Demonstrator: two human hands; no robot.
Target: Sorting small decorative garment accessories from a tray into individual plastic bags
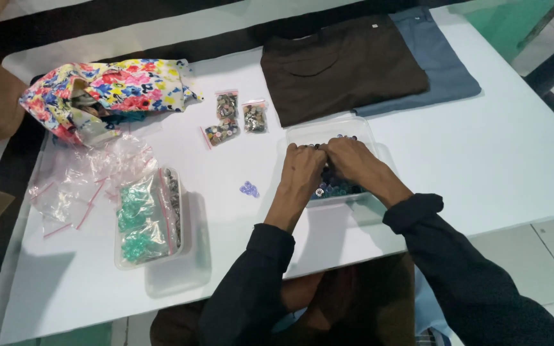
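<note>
Together, left hand (301, 168) and right hand (349, 159) pinch small buttons (336, 188) inside the clear tub (360, 125), fingers curled for sorting them.

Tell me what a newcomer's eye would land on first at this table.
First, the two hands, left hand and right hand, pressed together inside a clear tray of dark buttons near the table's middle. Next, the bright flowered cloth bag at the far left, with empty clear zip bags in front of it. Then the folded brown shirt lying over a blue one at the far edge.
</note>
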